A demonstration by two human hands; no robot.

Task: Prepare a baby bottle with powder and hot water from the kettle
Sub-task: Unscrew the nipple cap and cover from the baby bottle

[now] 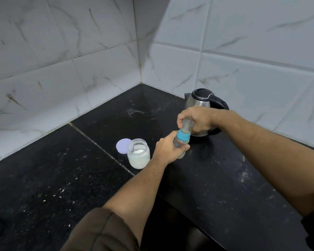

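Blue marks the collar of the bottle [182, 141], and that is where your two hands meet: your left hand [168, 151] wraps the body in a clenched grip to keep it from turning, while your right hand [196, 119] closes from above over the clear cap [187, 124], fingers curled round it. One hand anchoring and the other on top suggests you are working the top loose, or seating it; which one cannot be told. You hold the bottle tilted, just above the black tabletop [225, 187], in front of the kettle [203, 100], which stands upright against the tiled wall with its lid shut, near enough for pouring. The jar [138, 153] of white powder stands open just left of your left hand, its lilac lid [122, 145] set down touching behind it, so the powder is ready to reach. Whether the bottle holds anything yet is too blurred to say.
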